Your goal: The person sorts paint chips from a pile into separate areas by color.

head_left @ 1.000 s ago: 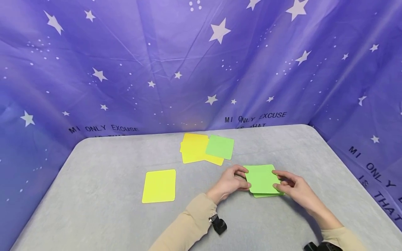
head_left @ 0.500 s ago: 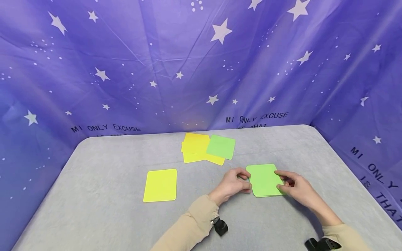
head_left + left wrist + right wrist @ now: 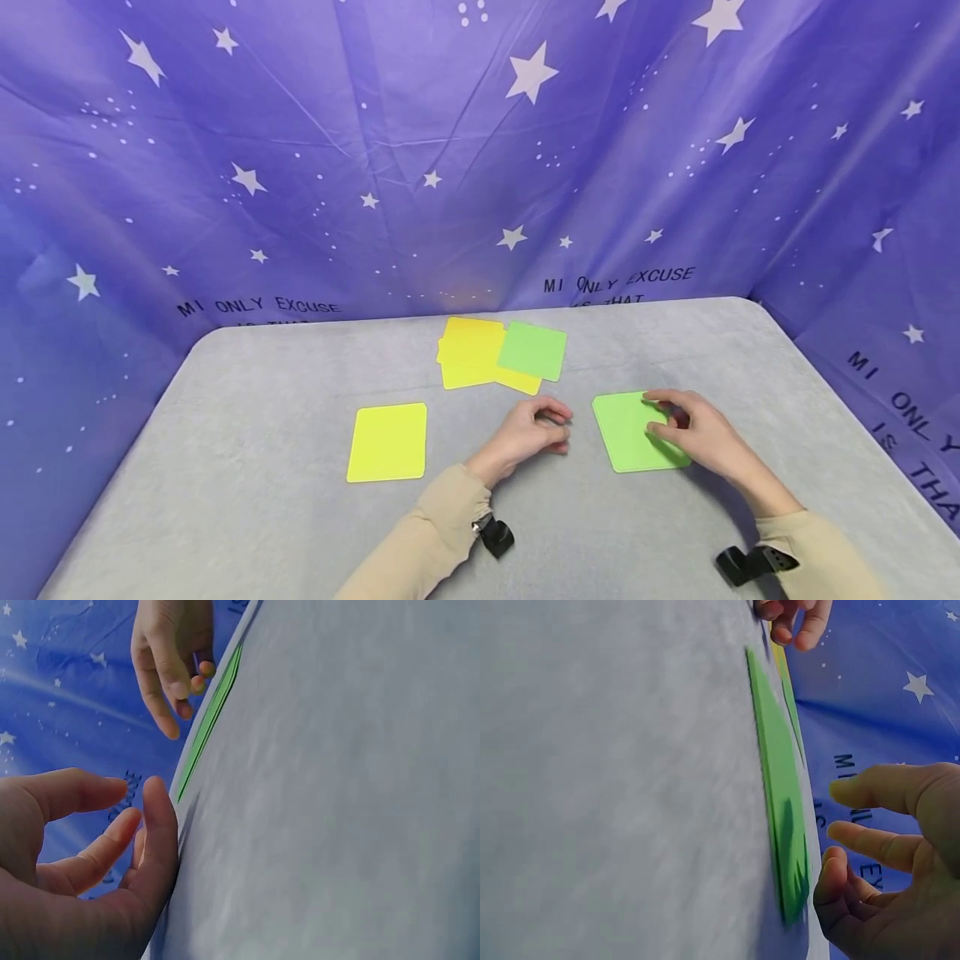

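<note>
A small stack of green square cards [image 3: 626, 437] lies flat on the grey table, its edges nearly lined up. Over its right part hovers my right hand [image 3: 701, 429], fingers loosely bent and holding nothing; the right wrist view shows a gap between the fingers and the green stack [image 3: 776, 780]. My left hand [image 3: 521, 433] is off to the left of the stack, thumb and fingers apart with nothing between them. Farther back, another green card [image 3: 532, 350] overlaps several yellow cards [image 3: 471, 354]. One yellow square [image 3: 387, 442] lies by itself on the left, possibly with more beneath.
The grey table [image 3: 247, 433] carries all the cards. A purple curtain [image 3: 420, 150] with white stars and lettering hangs behind it and along the sides. Black wrist cameras are strapped to both forearms, the left one [image 3: 495, 535] near the table's middle.
The upper green card has come into line with the one below. Both hands have let go of the stack: the left has moved away leftward, the right has lifted above it.
</note>
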### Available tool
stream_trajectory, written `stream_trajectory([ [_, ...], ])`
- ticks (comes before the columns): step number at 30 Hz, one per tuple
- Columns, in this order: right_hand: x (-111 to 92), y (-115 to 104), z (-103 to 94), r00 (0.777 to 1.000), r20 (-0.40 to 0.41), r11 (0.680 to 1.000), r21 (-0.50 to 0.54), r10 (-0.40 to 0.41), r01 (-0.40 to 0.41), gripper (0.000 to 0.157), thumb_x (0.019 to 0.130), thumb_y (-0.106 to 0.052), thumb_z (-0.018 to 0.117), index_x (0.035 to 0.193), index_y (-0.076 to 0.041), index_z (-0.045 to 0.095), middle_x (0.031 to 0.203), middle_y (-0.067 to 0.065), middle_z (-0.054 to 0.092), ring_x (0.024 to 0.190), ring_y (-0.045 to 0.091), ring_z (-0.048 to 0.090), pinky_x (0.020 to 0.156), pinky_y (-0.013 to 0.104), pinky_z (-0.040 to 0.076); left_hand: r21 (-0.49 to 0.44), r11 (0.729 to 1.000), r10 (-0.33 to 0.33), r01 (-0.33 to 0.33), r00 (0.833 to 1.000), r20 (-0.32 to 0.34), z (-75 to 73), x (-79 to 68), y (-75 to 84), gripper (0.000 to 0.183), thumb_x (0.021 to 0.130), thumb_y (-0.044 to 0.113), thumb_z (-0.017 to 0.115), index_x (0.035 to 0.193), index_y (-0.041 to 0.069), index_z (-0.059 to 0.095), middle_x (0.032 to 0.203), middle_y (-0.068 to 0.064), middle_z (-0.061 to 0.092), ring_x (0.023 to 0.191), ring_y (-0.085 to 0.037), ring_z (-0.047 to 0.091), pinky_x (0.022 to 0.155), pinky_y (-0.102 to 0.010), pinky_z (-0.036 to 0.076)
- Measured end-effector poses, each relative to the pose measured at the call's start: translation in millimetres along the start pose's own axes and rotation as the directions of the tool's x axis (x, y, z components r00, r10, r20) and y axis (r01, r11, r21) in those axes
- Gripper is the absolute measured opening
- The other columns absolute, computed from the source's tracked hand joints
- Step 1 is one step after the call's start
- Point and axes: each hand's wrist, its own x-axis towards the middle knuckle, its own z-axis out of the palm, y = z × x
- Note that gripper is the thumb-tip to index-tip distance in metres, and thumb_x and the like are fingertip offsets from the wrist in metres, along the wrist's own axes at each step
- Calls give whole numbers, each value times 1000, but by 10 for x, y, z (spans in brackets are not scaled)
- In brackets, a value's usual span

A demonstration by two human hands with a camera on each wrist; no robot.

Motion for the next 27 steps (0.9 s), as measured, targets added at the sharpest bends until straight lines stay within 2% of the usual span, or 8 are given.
stream_trajectory([
  [8,240,-153,133,1000,23,991,132,-1,-2,36,86,-7,68,119,7,61,102,18,64,80,19,57,67,26,47,66,997,41,-35,996,-82,-275,34,45,26,82,-9,61,108,-13,59,89,-6,56,71,-14,62,73,-32,56],
  [12,350,-215,200,999,48,984,175,21,-29,36,88,-8,66,121,6,60,107,19,64,88,23,58,70,28,48,121,991,77,-63,990,-117,-434,60,89,27,82,-8,62,109,-12,60,94,-12,60,75,-14,61,74,-33,56],
  [17,462,-279,253,998,62,971,236,32,-46,36,89,-7,65,122,7,59,107,20,63,90,25,59,70,27,49,156,984,102,-82,987,-124,-600,78,138,38,81,-7,63,119,-11,55,110,-23,58,82,-14,61,78,-35,55],
  [21,539,-314,290,997,70,960,273,41,-59,38,89,-7,65,124,8,57,110,22,61,91,26,60,70,26,49,135,988,99,-81,986,-134,-704,102,191,47,82,-6,62,127,-9,50,118,-26,53,90,-19,61,81,-34,54],
  [27,650,-342,365,995,77,947,311,60,-81,43,90,-6,63,129,10,52,120,29,56,102,35,59,81,31,49,166,983,108,-79,979,-171,-822,200,283,49,84,-4,62,131,-8,48,126,-26,50,110,-32,57,85,-34,52],
])
